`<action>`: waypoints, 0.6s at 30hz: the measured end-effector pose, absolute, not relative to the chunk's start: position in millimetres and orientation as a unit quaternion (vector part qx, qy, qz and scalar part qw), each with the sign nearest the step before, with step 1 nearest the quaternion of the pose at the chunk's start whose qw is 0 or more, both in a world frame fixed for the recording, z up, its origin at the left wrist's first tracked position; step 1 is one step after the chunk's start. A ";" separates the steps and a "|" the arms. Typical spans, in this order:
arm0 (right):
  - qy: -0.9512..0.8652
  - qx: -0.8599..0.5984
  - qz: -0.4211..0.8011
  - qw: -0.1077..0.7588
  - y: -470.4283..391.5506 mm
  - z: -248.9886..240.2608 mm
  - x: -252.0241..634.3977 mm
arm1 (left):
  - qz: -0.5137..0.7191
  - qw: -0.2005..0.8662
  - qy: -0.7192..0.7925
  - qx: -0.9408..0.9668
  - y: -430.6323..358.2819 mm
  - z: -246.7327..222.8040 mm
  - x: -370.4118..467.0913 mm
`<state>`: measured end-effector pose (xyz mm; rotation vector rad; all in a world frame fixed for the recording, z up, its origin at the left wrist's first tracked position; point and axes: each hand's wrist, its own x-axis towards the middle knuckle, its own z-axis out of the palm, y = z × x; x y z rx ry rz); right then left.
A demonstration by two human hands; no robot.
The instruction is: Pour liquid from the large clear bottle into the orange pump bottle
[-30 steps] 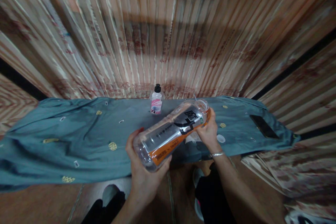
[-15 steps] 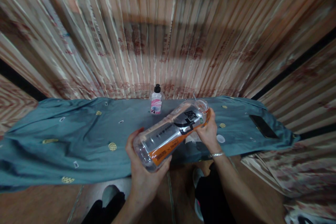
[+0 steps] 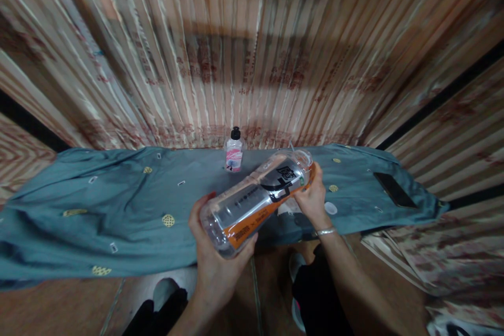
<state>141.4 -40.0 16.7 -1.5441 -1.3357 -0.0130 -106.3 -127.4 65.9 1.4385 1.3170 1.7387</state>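
A large clear plastic bottle (image 3: 255, 202) with an orange and black label is held tilted above the cloth-covered table, its open-looking mouth up toward the right. My left hand (image 3: 220, 257) is wrapped round its base. Near the neck, my right hand (image 3: 313, 194) grips the bottle from the right side; some of its fingers are hidden behind it. Behind the big bottle stands a small clear bottle (image 3: 234, 155) with a black cap and pink label, upright on the cloth.
A teal patterned cloth (image 3: 137, 194) covers the table. A dark phone (image 3: 394, 189) lies at the right. A round, clear disc (image 3: 331, 208) rests beside my right wrist. Striped curtains (image 3: 236, 63) hang behind, with dark poles at both sides.
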 end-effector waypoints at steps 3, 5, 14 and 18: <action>-0.561 -0.637 0.003 0.529 -39.6 15.8 141.5 | 0.646 0.263 0.488 0.524 -127.1 65.8 -105.5; -0.559 -0.637 0.002 0.530 -39.5 15.8 141.3 | 0.650 0.262 0.487 0.521 -126.9 66.0 -104.9; -0.559 -0.639 -0.010 0.528 -39.4 15.9 141.2 | 0.654 0.258 0.475 0.529 -125.5 67.5 -105.3; -0.561 -0.639 -0.008 0.526 -39.1 15.6 141.5 | 0.654 0.259 0.472 0.532 -125.6 67.2 -105.0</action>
